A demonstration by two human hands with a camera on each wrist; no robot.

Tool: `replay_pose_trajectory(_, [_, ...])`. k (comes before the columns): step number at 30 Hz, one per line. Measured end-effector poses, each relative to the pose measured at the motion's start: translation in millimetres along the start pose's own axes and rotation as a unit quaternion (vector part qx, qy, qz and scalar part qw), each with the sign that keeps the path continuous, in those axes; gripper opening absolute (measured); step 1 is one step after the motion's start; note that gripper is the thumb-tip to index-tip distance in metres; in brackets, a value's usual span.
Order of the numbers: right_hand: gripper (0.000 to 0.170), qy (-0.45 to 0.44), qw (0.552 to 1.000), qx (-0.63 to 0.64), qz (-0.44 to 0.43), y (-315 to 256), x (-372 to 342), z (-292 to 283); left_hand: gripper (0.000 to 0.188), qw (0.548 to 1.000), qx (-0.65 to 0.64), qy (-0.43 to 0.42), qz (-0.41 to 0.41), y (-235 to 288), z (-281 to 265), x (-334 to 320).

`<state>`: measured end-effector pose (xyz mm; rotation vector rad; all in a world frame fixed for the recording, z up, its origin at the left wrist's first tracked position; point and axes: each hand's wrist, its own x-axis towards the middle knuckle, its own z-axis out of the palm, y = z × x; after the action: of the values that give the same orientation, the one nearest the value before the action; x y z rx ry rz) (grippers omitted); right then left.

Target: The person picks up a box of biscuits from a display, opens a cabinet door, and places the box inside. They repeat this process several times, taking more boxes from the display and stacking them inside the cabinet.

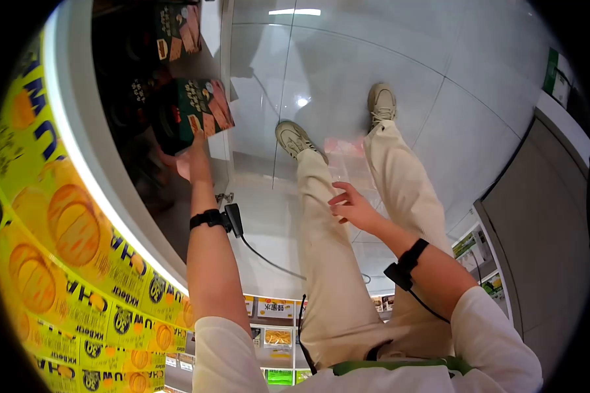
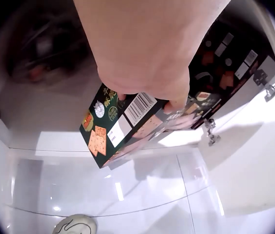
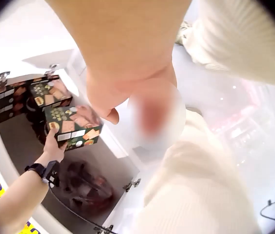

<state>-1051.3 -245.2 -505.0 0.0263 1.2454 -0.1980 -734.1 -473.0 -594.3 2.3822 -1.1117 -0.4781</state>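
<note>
My left hand (image 1: 193,160) reaches into a low cabinet and grips a dark green box of crackers (image 1: 206,108) by its near end. Pictures of pink-brown crackers show on the box. In the left wrist view the thumb and fingers pinch the cracker box (image 2: 120,129) beside its barcode, and it sits tilted at the cabinet's front edge. The palm is hidden under the wrist there. My right hand (image 1: 355,207) hangs over my legs, fingers loosely bent and holding nothing. A similar cracker box (image 1: 179,31) stands deeper along the cabinet.
Open white cabinet doors (image 2: 247,161) with metal hinges (image 2: 210,131) flank the opening. A dark wrapped bundle (image 3: 86,187) lies inside. Yellow printed packaging (image 1: 78,262) covers the outer side at left. My shoes (image 1: 381,105) stand on glossy floor tiles (image 1: 347,46); a grey cabinet (image 1: 544,216) is at right.
</note>
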Motion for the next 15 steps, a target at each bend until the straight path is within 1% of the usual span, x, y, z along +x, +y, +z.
replay_pose_trajectory(1, [0.074, -0.003, 1.000, -0.001, 0.004, 3.6, 6.8, -0.5, 0.103, 0.994, -0.106, -0.029, 0.004, -10.1, 4.7, 10.1])
replay_pose_trajectory(2, [0.073, -0.004, 1.000, 0.015, 0.020, 8.1, 11.3, -0.7, 0.102, 0.976, -0.211, -0.057, 0.008, -19.9, 8.7, 19.2])
replay_pose_trajectory(3, [0.072, -0.004, 0.999, 0.031, 0.037, 9.9, 13.0, 1.4, 0.102, 0.989, -0.143, -0.042, 0.012, -31.2, 12.2, 28.3])
replay_pose_trajectory(4, [0.072, -0.006, 0.998, 0.032, 0.044, 7.7, 13.4, 5.7, 0.102, 0.997, -0.074, -0.027, 0.014, -21.6, 13.1, 31.6])
replay_pose_trajectory(5, [0.070, -0.028, 0.998, 0.041, 0.024, 3.2, 15.0, 11.5, 0.103, 0.999, -0.052, -0.002, -0.013, -11.3, 14.8, 30.9])
replay_pose_trajectory(6, [0.068, -0.050, 0.997, 0.051, 0.002, 0.3, 17.3, 16.9, 0.103, 0.999, -0.039, 0.011, -0.026, -12.9, 14.9, 34.5])
replay_pose_trajectory(7, [0.068, -0.052, 0.997, 0.051, 0.005, 1.7, 18.4, 20.5, 0.103, 0.999, -0.027, 0.024, -0.040, -10.8, 14.6, 37.1])
replay_pose_trajectory(8, [0.067, -0.061, 0.996, 0.058, 0.015, 2.9, 20.2, 23.5, 0.105, 0.999, -0.026, 0.013, 0.018, -23.0, 16.5, 50.0])
replay_pose_trajectory(10, [0.065, -0.069, 0.995, 0.066, 0.029, 3.1, 22.4, 28.4, 0.108, 0.997, -0.025, -0.001, 0.073, -28.8, 18.9, 60.1])
replay_pose_trajectory(13, [0.064, -0.070, 0.996, 0.046, 0.033, 2.8, 22.4, 31.3, 0.114, 0.998, -0.010, -0.020, 0.060, -32.1, 21.8, 68.8])
replay_pose_trajectory(15, [0.064, -0.064, 0.997, 0.034, 0.027, 4.8, 24.3, 29.9, 0.116, 0.997, -0.029, -0.046, 0.063, -30.3, 24.8, 74.9])
